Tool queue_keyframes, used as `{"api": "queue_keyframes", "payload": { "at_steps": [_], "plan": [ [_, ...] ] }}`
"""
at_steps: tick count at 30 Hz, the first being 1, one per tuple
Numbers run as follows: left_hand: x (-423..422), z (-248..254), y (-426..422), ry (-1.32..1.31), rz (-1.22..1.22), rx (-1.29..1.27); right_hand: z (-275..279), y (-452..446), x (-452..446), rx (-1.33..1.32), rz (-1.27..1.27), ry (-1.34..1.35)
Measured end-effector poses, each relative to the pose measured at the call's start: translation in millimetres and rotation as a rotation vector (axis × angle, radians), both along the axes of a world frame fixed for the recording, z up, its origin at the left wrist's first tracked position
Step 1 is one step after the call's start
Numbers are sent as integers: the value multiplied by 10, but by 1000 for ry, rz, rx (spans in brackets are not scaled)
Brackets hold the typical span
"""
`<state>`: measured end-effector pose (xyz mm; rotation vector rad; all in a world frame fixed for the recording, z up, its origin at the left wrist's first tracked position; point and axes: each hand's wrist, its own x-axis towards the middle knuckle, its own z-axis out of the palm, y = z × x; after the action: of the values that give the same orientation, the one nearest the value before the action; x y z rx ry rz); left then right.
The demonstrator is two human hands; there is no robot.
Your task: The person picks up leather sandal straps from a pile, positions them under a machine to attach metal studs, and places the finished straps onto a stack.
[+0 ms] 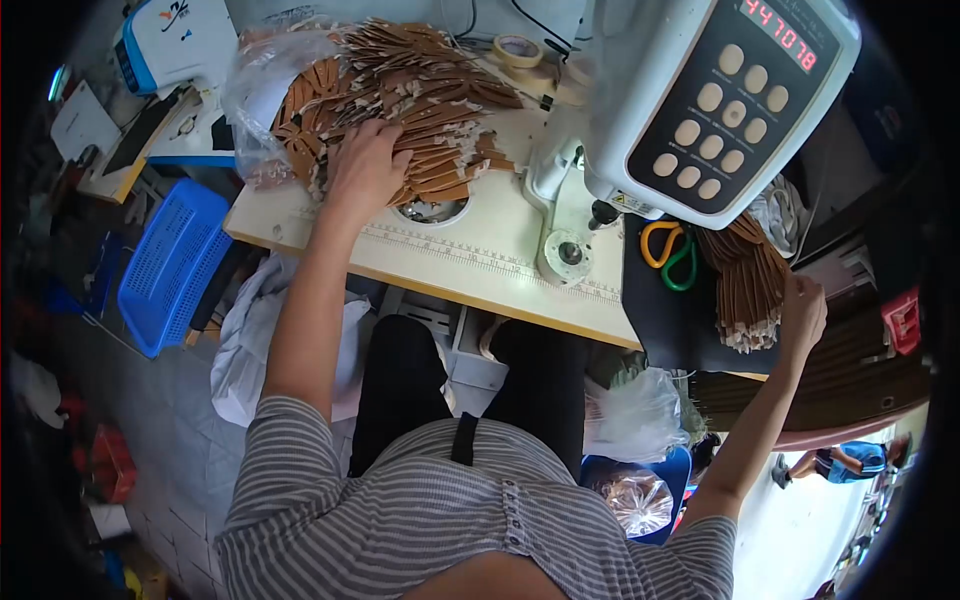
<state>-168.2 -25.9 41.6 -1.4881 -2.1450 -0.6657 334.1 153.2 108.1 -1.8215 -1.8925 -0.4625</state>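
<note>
My left hand (368, 168) lies on a large heap of brown strips with pale, frayed ends (440, 150), its thumb apart from the bent fingers. Whether any strip is between the fingers cannot be made out. At the right end of the worktop, my right hand (803, 318) is closed beside a fanned stack of similar brown pieces (750, 285). Its fingertips are at the stack's outer edge, and what they pinch is hidden. Scissors with orange and green handles (670, 255) lie left of that stack on a black mat (650, 310).
Between the hands stands a white machine (610, 160) with a keypad and red digits. Clear plastic (262, 110) surrounds the heap's left side; tape rolls (518, 52) sit behind. A blue basket (175, 265) stands left. Another person (855, 462) is far right.
</note>
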Motion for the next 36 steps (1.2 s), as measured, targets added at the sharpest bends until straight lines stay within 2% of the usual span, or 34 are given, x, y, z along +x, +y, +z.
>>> {"api": "queue_keyframes", "payload": {
  "at_steps": [1,4,5,7,8,10,11,14,17,20,22,24,26,28,29,30,32,33,36],
  "plan": [
    [-52,-3,5,-47,-16,-32,33,-103,-79,29,-69,-103],
    [-152,89,79,-226,-59,-19,81,-307,-260,119,-62,-147],
    [-185,119,102,-294,-68,2,60,-343,-283,211,3,-132],
    [-281,92,174,-271,36,-109,-5,-427,-333,393,139,-101],
    [-325,85,193,-259,89,-166,-26,-516,-404,361,211,-18],
    [-400,179,201,-387,38,-218,-55,-737,-624,298,345,152],
    [-416,208,204,-450,10,-246,-123,-779,-694,352,492,176],
    [-360,111,136,-310,32,36,-298,-1029,-947,186,571,365],
    [-220,125,18,-191,9,189,-507,-1166,-1084,-22,674,497],
    [-12,264,-194,-486,-144,340,-619,-1313,-1295,-224,778,615],
    [217,465,-461,-558,-271,252,-621,-1404,-1439,-285,891,605],
    [401,551,-696,-730,-459,34,-582,-1465,-1558,-371,1009,670],
    [540,478,-725,-838,-605,-147,-601,-1469,-1686,-374,1124,734],
    [741,318,-617,-878,-704,-269,-666,-1453,-1801,-513,1199,844],
    [816,186,-558,-950,-720,-250,-747,-1428,-1861,-562,1266,930],
    [886,159,-518,-1002,-685,-268,-795,-1464,-1870,-893,1097,1125],
    [1041,121,-442,-1100,-610,-304,-819,-1395,-1893,-929,1033,1164],
    [1165,-2,-379,-780,-626,74,-812,-1344,-1888,-972,978,1280],
    [1425,-142,-459,-594,-637,432,-798,-1145,-1881,-1052,882,1496]
  ]
}}
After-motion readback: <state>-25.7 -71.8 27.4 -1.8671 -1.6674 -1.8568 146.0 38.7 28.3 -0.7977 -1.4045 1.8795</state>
